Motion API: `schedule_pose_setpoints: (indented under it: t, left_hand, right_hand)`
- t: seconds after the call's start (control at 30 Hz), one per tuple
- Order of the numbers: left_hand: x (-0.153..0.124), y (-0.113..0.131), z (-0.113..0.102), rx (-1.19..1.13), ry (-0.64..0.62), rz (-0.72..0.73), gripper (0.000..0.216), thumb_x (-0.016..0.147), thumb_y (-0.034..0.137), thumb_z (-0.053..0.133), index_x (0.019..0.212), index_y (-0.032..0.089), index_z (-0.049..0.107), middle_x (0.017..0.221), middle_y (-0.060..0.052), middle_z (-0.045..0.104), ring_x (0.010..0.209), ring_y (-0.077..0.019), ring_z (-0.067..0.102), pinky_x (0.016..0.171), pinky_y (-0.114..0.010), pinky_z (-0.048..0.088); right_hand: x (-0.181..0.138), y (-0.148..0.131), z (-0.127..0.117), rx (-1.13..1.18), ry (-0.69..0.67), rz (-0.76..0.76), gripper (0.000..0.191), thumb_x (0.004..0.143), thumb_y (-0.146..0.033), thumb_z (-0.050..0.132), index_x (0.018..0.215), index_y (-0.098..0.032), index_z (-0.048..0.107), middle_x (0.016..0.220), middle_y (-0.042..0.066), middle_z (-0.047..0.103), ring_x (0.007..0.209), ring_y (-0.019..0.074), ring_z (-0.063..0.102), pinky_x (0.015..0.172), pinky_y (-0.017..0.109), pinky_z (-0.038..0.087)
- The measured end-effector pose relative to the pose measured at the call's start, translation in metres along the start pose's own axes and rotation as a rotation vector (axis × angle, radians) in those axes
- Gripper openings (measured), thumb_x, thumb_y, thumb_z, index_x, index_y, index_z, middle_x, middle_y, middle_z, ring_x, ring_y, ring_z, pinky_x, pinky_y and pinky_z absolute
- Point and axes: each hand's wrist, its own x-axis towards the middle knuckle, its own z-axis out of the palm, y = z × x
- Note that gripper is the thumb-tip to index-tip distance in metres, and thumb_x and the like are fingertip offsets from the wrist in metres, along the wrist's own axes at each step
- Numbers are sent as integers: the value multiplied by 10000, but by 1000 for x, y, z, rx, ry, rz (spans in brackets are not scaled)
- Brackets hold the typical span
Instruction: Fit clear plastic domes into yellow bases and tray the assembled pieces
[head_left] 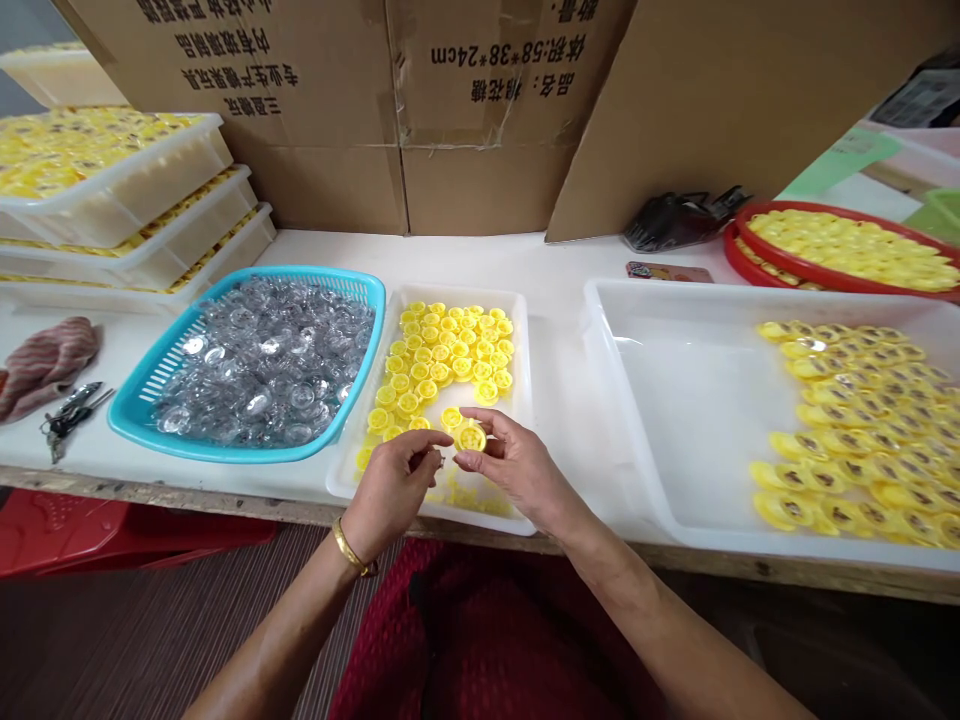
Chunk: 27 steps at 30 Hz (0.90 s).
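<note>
Between the thumb and fingers of my right hand [517,465] is a small round yellow plastic piece [471,437] with a patterned inside. Close beside it, my left hand [397,480] has its fingers bent and thumb near the forefinger; whatever they pinch, if anything, is too small to make out. Both hands hover over a shallow white tray [523,400] holding rows of similar yellow pieces [442,350]. Left of this tray, a blue basket [360,400] is full of clear round plastic covers [262,350].
A larger white tray [675,420] at right holds rows of yellow pieces with dark centres [855,430]. Stacked white trays [180,165] stand at left, near keys [71,415] and a striped cloth [49,365]. Cardboard [480,190] walls the back; red trays [739,250] lie far right.
</note>
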Motion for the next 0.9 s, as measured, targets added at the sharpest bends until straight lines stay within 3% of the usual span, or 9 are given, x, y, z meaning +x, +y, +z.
schedule_pose_setpoints:
  t: [0.07, 0.23, 0.33, 0.53, 0.9]
  left_hand:
    - [1, 0, -2, -99, 0, -23, 258, 802, 262, 532, 1008, 147, 636, 634, 11, 583, 565, -120, 574, 541, -228, 462]
    - [2, 0, -5, -313, 65, -64, 304, 756, 309, 613, 986, 112, 597, 654, -7, 625, 575, -126, 606, 534, -225, 493]
    - [1, 0, -4, -372, 82, -75, 320, 729, 319, 649, 964, 103, 622, 652, -11, 635, 564, -120, 606, 532, -219, 496]
    - [1, 4, -1, -521, 64, -110, 351, 701, 326, 704, 977, 112, 667, 657, -23, 661, 583, -124, 615, 555, -222, 500]
    - [6, 8, 9, -559, 92, -72, 353, 714, 284, 701, 1022, 120, 649, 664, 9, 629, 592, -118, 624, 558, -222, 507]
  right_hand:
    - [-1, -3, 1, 61, -2, 23, 535, 719, -363, 735, 1216, -243, 578, 938, 6, 640, 787, 165, 661, 871, 399, 521]
    - [-1, -5, 6, 427, 40, 29, 373, 821, -478, 615, 1071, -204, 656, 1296, 63, 539, 915, 198, 672, 967, 447, 486]
    - [-1, -5, 8, 519, 70, 39, 334, 806, -434, 645, 1020, -178, 671, 1253, 80, 572, 921, 213, 669, 952, 471, 496]
    - [-2, -5, 11, 486, 64, 58, 334, 767, -344, 686, 1049, -167, 655, 1041, 56, 665, 912, 197, 659, 941, 447, 500]
    - [-6, -2, 19, 491, 37, 1, 352, 788, -351, 663, 1096, -183, 638, 1005, 42, 688, 921, 203, 659, 893, 428, 530]
